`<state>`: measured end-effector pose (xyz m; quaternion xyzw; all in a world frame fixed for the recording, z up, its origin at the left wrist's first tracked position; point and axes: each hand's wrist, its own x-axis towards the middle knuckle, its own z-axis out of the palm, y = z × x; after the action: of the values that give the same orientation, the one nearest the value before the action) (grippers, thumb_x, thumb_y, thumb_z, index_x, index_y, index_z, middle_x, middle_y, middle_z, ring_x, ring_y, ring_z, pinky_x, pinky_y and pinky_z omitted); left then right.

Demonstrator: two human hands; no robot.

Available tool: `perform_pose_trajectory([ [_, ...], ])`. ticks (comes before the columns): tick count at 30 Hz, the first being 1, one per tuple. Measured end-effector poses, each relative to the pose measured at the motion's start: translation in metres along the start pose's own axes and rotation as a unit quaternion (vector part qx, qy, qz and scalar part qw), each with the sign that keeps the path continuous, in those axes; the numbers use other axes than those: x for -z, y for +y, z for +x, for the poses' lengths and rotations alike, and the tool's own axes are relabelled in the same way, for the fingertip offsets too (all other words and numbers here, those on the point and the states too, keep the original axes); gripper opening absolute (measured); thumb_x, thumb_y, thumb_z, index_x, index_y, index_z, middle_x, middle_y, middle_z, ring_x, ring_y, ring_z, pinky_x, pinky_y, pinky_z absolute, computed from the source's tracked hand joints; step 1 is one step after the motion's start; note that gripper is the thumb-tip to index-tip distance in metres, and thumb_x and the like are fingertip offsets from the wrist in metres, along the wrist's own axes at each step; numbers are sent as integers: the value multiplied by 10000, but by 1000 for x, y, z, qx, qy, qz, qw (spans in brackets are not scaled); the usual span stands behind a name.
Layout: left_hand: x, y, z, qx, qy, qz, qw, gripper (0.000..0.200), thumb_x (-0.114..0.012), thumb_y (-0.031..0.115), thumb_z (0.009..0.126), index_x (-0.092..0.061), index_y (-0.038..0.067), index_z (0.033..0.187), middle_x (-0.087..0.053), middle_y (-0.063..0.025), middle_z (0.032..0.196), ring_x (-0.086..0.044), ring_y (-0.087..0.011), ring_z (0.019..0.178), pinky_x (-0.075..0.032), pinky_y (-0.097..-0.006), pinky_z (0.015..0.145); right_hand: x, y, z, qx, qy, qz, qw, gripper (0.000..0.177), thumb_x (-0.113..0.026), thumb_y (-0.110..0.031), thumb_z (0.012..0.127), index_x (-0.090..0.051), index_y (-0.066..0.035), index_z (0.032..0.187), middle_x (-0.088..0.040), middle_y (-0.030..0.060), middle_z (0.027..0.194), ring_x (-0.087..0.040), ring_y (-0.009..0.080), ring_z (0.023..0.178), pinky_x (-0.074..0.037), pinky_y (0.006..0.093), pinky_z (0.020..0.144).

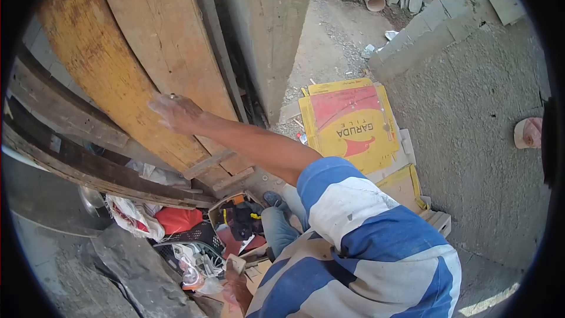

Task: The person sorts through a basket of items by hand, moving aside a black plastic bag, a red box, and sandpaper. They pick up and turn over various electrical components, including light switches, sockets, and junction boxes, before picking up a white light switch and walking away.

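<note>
My right hand (175, 113), dusty at the fingers, reaches out across the leaning wooden planks. It rests at the edge of a yellow-stained plank (106, 53), its fingers spread over the surface; a paler plank (168, 35) leans just beside it. Low in the view, partly hidden by my striped shirt, my left hand (236, 291) is closed on a small pale flat piece (237, 263) whose kind I cannot make out. Close to that hand are a clear plastic bag (210, 286) and a black plastic crate (203, 235) with white cables in it.
A cardboard box (219, 205) with dark cloth stands by my foot. A flattened yellow and red tile carton (353, 121) lies on the floor. Curved dark timbers (88, 168) cross the left side. A concrete column (273, 35) and a rough low wall (471, 112) flank the passage.
</note>
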<state>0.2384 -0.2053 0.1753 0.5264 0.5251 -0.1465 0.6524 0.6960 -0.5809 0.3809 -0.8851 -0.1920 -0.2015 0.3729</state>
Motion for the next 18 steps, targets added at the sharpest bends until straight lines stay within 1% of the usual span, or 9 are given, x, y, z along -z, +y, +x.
perform_pose_trajectory([
  [4, -63, 53, 0, 5, 13, 53, 999, 440, -632, 277, 927, -559, -43, 1218, -651, -150, 1073, -674, -299, 907, -595, -437, 719, 27, 42, -251, -209, -115, -46, 970, 476, -592, -277, 913, -471, -94, 1335, -604, 179, 1190, -620, 364, 1024, -523, 437, 832],
  [7, -105, 83, -43, 23, -77, 148, 986, 424, -683, 249, 896, -580, -42, 1187, -655, -146, 1064, -692, -287, 861, -608, -418, 724, 95, 37, -526, -648, -270, -81, 708, 472, -591, -379, 864, -620, -35, 1185, -670, 228, 1073, -629, 384, 1033, -495, 481, 896],
  [8, -114, 82, -24, 8, -92, 217, 972, 406, -687, 228, 894, -578, -28, 1189, -658, -139, 1046, -695, -281, 853, -609, -422, 716, 131, -4, -600, -741, -187, -147, 628, 407, -542, -319, 866, -689, 44, 979, -657, 261, 1089, -640, 399, 1026, -506, 455, 899],
  [9, -119, 74, 5, -9, -101, 287, 952, 390, -691, 207, 892, -576, -15, 1191, -661, -131, 1028, -698, -276, 845, -609, -427, 707, 156, -29, -689, -804, -173, -201, 532, 419, -536, -303, 877, -682, 33, 1082, -658, 247, 1132, -636, 366, 1075, -487, 426, 950],
  [11, -174, 72, -5, 25, -176, 240, 954, 333, -680, 162, 901, -582, -9, 1170, -677, -118, 1009, -706, -261, 859, -609, -432, 702, 224, -91, -813, -894, -113, -154, 406, 454, -504, -301, 894, -658, 25, 1170, -642, 252, 1192, -596, 351, 1178, -443, 413, 1019],
  [12, -209, 74, -13, 75, -200, 236, 948, 320, -669, 155, 910, -581, -7, 1171, -679, -116, 1008, -708, -260, 862, -609, -436, 702, 228, -107, -896, -824, -262, -233, 446, 441, -494, -292, 896, -669, 28, 1144, -660, 263, 1136, -640, 372, 1094, -492, 443, 950],
  [13, -254, 80, -41, 37, -229, 308, 923, 303, -647, 161, 927, -580, -1, 1175, -678, -116, 1009, -708, -254, 859, -608, -441, 712, 284, -136, -856, -942, -56, -136, 302, 384, -495, -244, 894, -687, 35, 1076, -680, 262, 1079, -676, 374, 1012, -530, 449, 875],
  [16, -377, 72, -70, 31, -317, 358, 878, 317, -622, 233, 956, -575, 9, 1175, -673, -104, 1014, -697, -235, 810, -600, -404, 670, 297, -153, -903, -885, -188, -254, 341, 309, -543, -200, 877, -677, 31, 1032, -706, 216, 1007, -702, 339, 926, -552, 430, 797],
  [18, -472, 77, -126, 21, -359, 372, 856, 348, -611, 275, 967, -564, 6, 1183, -671, -93, 1028, -688, -225, 875, -589, -395, 716, 293, -131, -873, -913, 362, -91, 166, 250, -567, -211, 878, -672, -26, 1009, -712, 162, 930, -704, 267, 864, -562, 377, 730],
])
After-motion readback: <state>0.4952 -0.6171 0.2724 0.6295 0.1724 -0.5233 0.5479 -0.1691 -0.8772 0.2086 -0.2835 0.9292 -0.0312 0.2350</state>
